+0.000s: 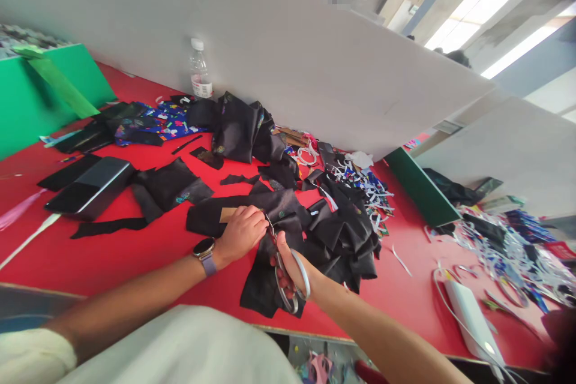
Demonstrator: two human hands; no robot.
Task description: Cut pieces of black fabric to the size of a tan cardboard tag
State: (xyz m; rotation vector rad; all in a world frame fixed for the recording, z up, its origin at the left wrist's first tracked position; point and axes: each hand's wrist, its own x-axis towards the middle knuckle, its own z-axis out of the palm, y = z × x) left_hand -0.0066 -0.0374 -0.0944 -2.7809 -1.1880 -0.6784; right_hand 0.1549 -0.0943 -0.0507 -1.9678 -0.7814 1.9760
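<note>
My right hand (292,267) grips a pair of scissors (282,288), its fingers in the metal handle loops and the blades pointing away from me. My left hand (243,233), with a watch (206,248) on the wrist, is closed on a piece of black fabric (204,216) just left of the blades. What lies between the left fingertips is partly hidden. A tan rectangle (227,214) shows on the fabric beside that hand. More black cloth (258,288) lies under the scissors, and a crumpled black heap (342,222) spreads to their right.
A dark phone (90,183) on a box with a white cable, a plastic bottle (200,69) and blue printed fabric (173,120) lie leftward and behind. Cut scraps (369,186) pile near a green divider (423,186). A white power bank (472,318) sits at right.
</note>
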